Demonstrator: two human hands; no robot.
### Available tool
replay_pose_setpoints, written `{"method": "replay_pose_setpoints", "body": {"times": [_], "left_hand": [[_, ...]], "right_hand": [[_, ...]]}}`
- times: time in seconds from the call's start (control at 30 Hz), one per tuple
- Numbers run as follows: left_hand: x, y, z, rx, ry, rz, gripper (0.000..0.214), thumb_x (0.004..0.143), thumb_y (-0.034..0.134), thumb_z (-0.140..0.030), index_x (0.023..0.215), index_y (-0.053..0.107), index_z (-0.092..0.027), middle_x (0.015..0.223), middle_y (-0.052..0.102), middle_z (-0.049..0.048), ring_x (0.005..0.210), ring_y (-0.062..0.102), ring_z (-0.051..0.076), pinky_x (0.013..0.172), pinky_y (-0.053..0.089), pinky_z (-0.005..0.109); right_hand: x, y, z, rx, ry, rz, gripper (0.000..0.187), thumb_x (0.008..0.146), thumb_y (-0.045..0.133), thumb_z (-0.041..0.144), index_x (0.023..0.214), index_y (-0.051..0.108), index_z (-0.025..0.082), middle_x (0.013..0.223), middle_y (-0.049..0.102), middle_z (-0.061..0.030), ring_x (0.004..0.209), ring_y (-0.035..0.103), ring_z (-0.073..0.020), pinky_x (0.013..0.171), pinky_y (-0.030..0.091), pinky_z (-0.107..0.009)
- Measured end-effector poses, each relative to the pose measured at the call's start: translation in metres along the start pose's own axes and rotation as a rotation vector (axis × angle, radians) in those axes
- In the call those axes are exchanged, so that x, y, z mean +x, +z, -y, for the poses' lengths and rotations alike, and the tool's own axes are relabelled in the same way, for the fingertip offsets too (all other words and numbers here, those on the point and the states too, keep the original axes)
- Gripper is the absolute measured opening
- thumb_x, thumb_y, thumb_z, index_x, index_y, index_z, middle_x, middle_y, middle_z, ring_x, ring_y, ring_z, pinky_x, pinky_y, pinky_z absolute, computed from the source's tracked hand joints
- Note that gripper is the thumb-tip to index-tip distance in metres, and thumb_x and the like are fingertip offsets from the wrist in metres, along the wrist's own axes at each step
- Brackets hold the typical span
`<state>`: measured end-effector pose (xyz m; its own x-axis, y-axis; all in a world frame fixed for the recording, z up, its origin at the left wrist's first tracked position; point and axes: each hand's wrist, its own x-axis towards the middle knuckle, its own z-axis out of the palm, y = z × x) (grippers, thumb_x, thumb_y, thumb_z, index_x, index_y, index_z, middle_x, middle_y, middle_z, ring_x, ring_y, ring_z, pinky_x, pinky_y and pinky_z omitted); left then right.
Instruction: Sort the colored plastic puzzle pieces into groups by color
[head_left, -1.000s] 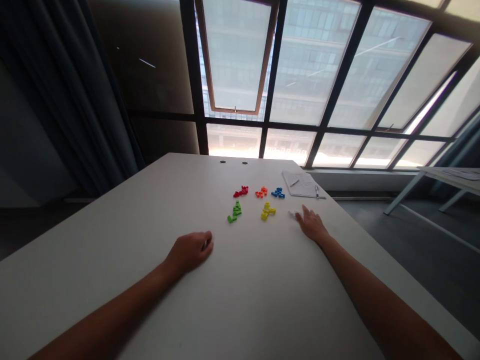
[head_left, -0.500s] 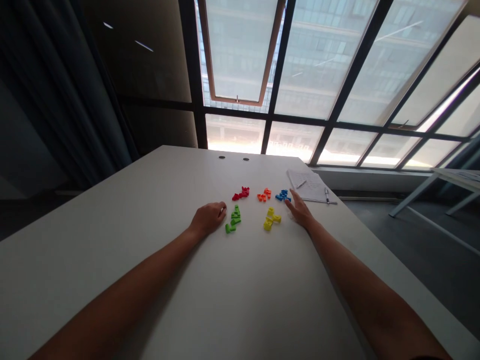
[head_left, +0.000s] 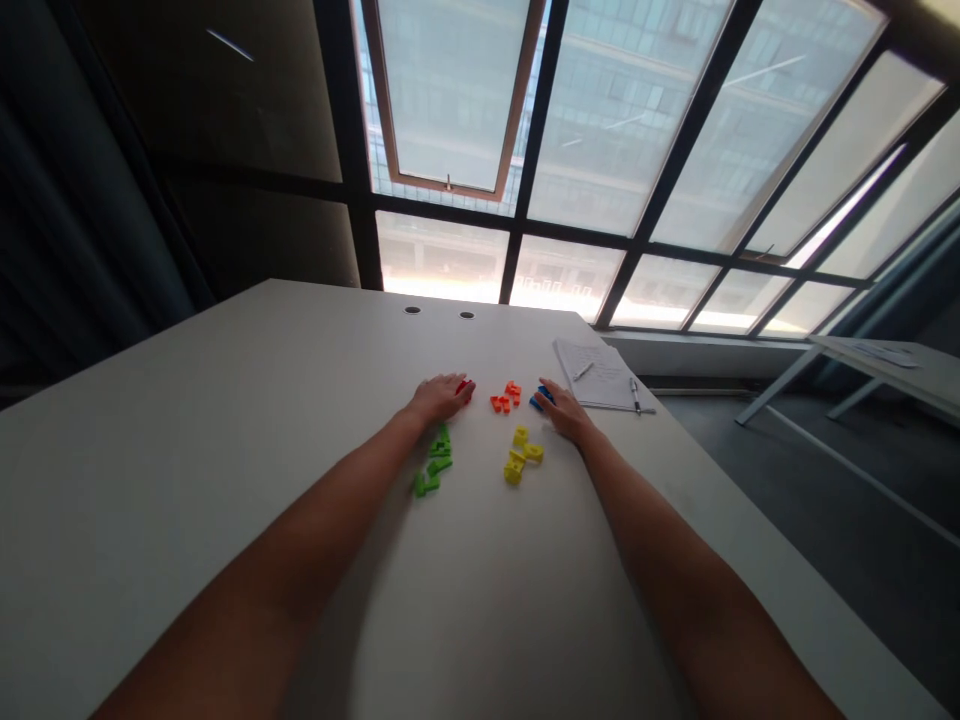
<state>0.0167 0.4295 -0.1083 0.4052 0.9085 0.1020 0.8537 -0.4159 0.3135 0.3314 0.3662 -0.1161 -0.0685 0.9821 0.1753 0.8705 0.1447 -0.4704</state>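
Note:
Small plastic blocks lie in colour groups on a white table (head_left: 225, 420). My left hand (head_left: 441, 397) reaches forward with its fingers stretched flat over the red blocks (head_left: 465, 385), covering most of them. My right hand (head_left: 562, 411) lies with its fingers spread over the blue blocks (head_left: 539, 397), so only a few show. The orange blocks (head_left: 506, 397) sit untouched between the two hands. Closer to me lie the green blocks (head_left: 433, 462) beside my left forearm and the yellow blocks (head_left: 520, 457) beside my right wrist.
A paper notepad (head_left: 596, 372) with a pen (head_left: 635, 394) lies near the table's right edge, just past my right hand. Two cable holes (head_left: 439, 312) sit near the far edge. Large windows stand behind. Another table (head_left: 885, 360) is at the right.
Both hands have moved forward across the table: the left from beside the green blocks onto the red ones, the right onto the blue ones. The left hand's fingers have uncurled. My head has moved forward too.

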Motion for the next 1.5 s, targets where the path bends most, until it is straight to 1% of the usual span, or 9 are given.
{"method": "replay_pose_setpoints", "body": {"times": [0.1,0.33,0.5,0.67,0.97,1.13,1.27,1.37,1.5], "left_hand": [[0.012,0.001,-0.016,-0.015,-0.034,0.071,0.08,0.097,0.019,-0.071,0.157,0.035,-0.021,0.16,0.038,0.014,0.147,0.036,0.037,0.118,0.023,0.058],[0.028,-0.004,-0.061,-0.043,0.14,0.154,0.073,0.1,0.027,-0.062,0.157,0.035,-0.016,0.162,0.037,0.0112,0.147,0.038,0.023,0.118,0.03,0.032],[0.012,0.004,-0.078,-0.014,0.256,0.132,0.057,0.099,0.039,-0.053,0.148,0.048,-0.025,0.152,0.052,0.0085,0.138,0.048,0.024,0.115,0.034,0.035],[-0.017,0.003,-0.074,0.007,0.332,0.087,0.058,0.101,0.035,-0.055,0.148,0.048,-0.025,0.152,0.051,0.0085,0.14,0.046,0.025,0.118,0.031,0.037],[-0.057,-0.027,-0.068,0.02,0.435,0.262,0.072,0.097,0.031,-0.071,0.153,0.044,-0.028,0.156,0.048,0.006,0.142,0.044,0.025,0.117,0.033,0.034],[-0.092,-0.03,-0.066,0.081,0.412,0.29,0.087,0.089,0.033,-0.083,0.157,0.038,-0.03,0.16,0.041,0.0098,0.147,0.037,0.031,0.12,0.025,0.047],[-0.121,-0.029,-0.06,0.1,0.363,0.25,0.087,0.087,0.035,-0.085,0.158,0.033,-0.035,0.162,0.038,0.0093,0.149,0.033,0.033,0.12,0.019,0.059],[-0.14,-0.027,-0.052,0.111,0.365,0.173,0.086,0.086,0.041,-0.083,0.157,0.035,-0.035,0.163,0.036,0.008,0.148,0.035,0.034,0.119,0.024,0.056],[-0.157,-0.025,-0.043,0.123,0.372,0.064,0.074,0.09,0.047,-0.071,0.154,0.044,-0.034,0.159,0.042,0.0069,0.143,0.043,0.033,0.118,0.032,0.05]], "right_hand": [[-0.001,-0.001,0.008,-0.024,0.009,0.041,0.072,0.1,0.032,0.068,0.155,0.041,0.022,0.161,0.038,-0.0101,0.15,0.03,-0.0281,0.123,0.02,-0.046],[0.01,0.018,0.034,-0.038,0.004,0.088,0.073,0.101,0.027,0.069,0.157,0.037,0.023,0.162,0.035,-0.0075,0.151,0.026,-0.0334,0.123,0.013,-0.053],[0.006,0.024,0.049,-0.029,-0.051,0.11,0.068,0.102,0.029,0.067,0.155,0.041,0.025,0.163,0.036,-0.0053,0.152,0.026,-0.0285,0.124,0.013,-0.047],[-0.007,0.022,0.055,-0.004,-0.11,0.144,0.069,0.102,0.029,0.067,0.154,0.043,0.023,0.162,0.036,-0.007,0.152,0.025,-0.0279,0.124,0.012,-0.047],[-0.04,0.019,0.067,0.135,-0.168,0.221,0.068,0.102,0.026,0.067,0.151,0.048,0.024,0.161,0.039,-0.0068,0.153,0.025,-0.0256,0.125,0.01,-0.048],[-0.068,0.019,0.079,0.188,-0.187,0.175,0.067,0.101,0.029,0.068,0.151,0.048,0.027,0.157,0.045,-0.0052,0.151,0.03,-0.0248,0.125,0.012,-0.048],[-0.089,0.021,0.088,0.214,-0.159,0.129,0.064,0.101,0.034,0.066,0.151,0.046,0.028,0.156,0.046,-0.0052,0.148,0.034,-0.0246,0.125,0.014,-0.049],[-0.103,0.023,0.097,0.218,-0.145,0.103,0.064,0.102,0.034,0.063,0.152,0.045,0.025,0.156,0.046,-0.0069,0.148,0.036,-0.0252,0.125,0.015,-0.049],[-0.12,0.025,0.114,0.156,-0.095,0.051,0.07,0.1,0.037,0.065,0.154,0.041,0.019,0.158,0.043,-0.0113,0.148,0.035,-0.0261,0.125,0.015,-0.047]]}}
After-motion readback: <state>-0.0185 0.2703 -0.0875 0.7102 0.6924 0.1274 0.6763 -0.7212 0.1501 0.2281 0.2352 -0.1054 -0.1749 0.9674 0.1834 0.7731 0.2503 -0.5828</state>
